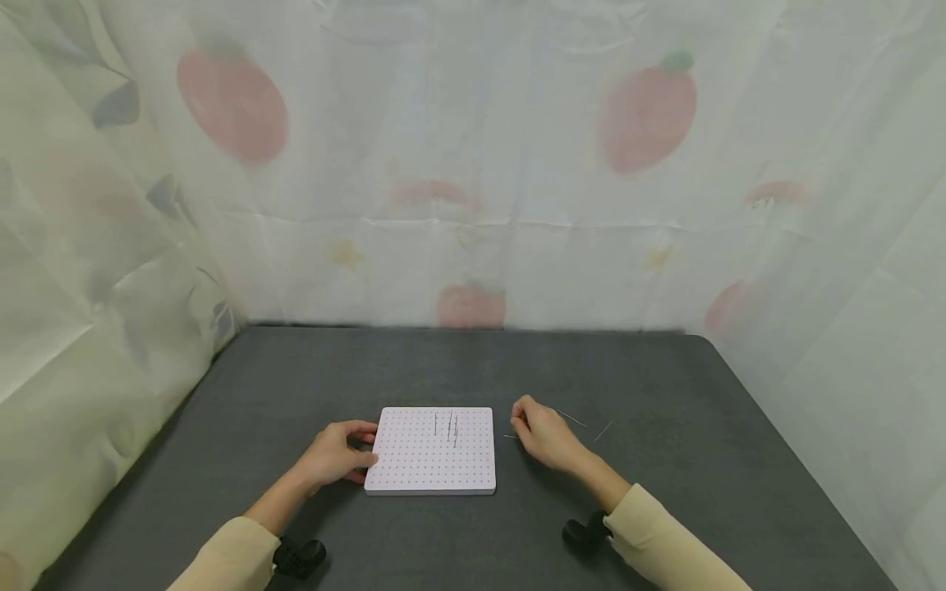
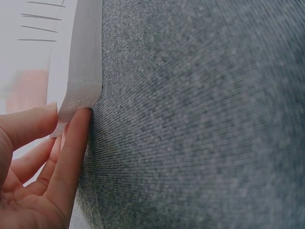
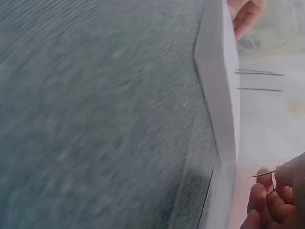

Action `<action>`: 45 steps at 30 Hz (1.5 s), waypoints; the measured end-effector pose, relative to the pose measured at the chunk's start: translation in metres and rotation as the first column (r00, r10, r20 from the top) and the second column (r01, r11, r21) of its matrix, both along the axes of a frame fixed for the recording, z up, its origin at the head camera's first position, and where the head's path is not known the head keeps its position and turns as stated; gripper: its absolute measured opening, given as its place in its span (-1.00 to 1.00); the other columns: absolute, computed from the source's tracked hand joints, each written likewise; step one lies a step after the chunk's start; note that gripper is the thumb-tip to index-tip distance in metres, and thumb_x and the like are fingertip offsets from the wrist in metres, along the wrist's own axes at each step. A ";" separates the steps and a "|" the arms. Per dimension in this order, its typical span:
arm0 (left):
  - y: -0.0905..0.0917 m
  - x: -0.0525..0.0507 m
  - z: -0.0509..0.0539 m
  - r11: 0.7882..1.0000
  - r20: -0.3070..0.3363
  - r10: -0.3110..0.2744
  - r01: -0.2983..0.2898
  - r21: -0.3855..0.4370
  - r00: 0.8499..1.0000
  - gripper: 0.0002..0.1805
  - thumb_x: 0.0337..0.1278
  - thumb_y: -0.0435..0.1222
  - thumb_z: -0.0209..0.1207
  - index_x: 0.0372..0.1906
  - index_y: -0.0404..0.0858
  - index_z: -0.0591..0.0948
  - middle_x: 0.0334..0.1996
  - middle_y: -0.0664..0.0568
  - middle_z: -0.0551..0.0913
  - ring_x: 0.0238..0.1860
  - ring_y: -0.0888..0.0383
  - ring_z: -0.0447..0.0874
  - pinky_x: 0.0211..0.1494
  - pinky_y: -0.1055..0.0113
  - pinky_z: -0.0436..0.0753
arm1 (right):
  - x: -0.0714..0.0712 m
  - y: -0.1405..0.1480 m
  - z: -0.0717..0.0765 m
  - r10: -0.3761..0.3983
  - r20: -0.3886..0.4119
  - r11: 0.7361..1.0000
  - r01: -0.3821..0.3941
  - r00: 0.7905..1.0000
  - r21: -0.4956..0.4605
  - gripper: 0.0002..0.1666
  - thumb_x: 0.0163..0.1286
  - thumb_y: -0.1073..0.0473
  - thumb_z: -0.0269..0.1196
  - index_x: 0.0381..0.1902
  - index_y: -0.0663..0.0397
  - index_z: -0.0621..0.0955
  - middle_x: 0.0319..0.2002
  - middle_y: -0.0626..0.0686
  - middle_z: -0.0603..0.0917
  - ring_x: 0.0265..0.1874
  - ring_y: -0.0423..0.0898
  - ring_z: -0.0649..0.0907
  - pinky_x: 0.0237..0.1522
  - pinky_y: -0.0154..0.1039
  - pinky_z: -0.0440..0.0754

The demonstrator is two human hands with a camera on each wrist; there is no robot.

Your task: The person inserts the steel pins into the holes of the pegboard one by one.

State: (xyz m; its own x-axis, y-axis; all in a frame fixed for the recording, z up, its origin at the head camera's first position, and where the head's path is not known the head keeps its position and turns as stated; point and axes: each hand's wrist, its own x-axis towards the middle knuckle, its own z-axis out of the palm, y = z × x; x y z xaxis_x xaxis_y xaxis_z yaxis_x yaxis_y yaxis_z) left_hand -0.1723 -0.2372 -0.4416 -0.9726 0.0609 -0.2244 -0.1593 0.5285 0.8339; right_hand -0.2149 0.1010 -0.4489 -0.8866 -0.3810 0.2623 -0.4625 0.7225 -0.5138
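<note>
1. A white board (image 1: 430, 472) with rows of tiny holes lies flat on the dark gray table (image 1: 443, 542). It sits in front of the person, between the two hands.
2. Four thin pins (image 1: 450, 426) stand up in the board. They are close together, in the far half, a bit to the right of the middle.
3. The left hand (image 1: 332, 454) holds the left edge of the board. Its thumb touches the top edge, and its fingers press on the side.
4. The right hand (image 1: 547, 435) is to the right of the board and does not touch it. Its thumb and finger pinch one thin pin (image 3: 255, 176), and the pin's tip sticks out past them. The other fingers are bent.
5. Two more pins (image 1: 572, 419) lie on the table, just past the right hand. They slant in different ways and do not touch.
6. In the right wrist view, another pin (image 3: 206, 195) lies on the table near the right hand.
7. The person wears pale yellow sleeves (image 1: 676, 542), with a black thing (image 1: 299, 558) at each wrist.
8. Behind the table hangs a white curtain (image 1: 473, 107) with red fruit pictures on it.
</note>
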 end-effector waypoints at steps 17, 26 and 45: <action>-0.001 -0.001 -0.001 1.000 0.001 -0.014 0.014 0.008 1.000 -0.38 0.04 -0.50 0.31 0.27 -0.50 0.43 0.05 -0.30 0.56 -0.32 0.12 0.70 -0.33 0.17 0.80 | -0.004 -0.030 0.007 0.057 0.013 0.983 -0.054 0.998 -0.175 -0.83 0.26 0.36 0.24 -0.30 0.05 0.48 -0.45 -0.06 0.61 -0.45 -0.31 0.49 -0.40 -0.52 0.44; -0.001 -0.001 0.000 1.000 0.001 -0.014 0.014 0.008 1.000 -0.38 0.05 -0.50 0.30 0.27 -0.50 0.43 0.05 -0.30 0.56 -0.32 0.12 0.70 -0.34 0.16 0.80 | -0.004 -0.038 0.005 0.087 0.020 0.973 -0.081 0.996 -0.215 -0.86 0.28 0.31 0.26 -0.28 0.01 0.50 -0.44 -0.08 0.65 -0.43 -0.33 0.51 -0.38 -0.51 0.47; 0.001 0.001 0.002 1.000 -0.019 -0.023 0.023 0.011 1.000 -0.38 0.01 -0.52 0.29 0.25 -0.54 0.43 0.02 -0.32 0.57 -0.35 0.12 0.70 -0.37 0.17 0.80 | -0.004 -0.048 -0.001 0.071 -0.017 0.990 -0.073 0.997 -0.120 -0.92 0.30 0.23 0.30 -0.30 -0.06 0.58 -0.43 -0.12 0.68 -0.45 -0.31 0.53 -0.44 -0.50 0.44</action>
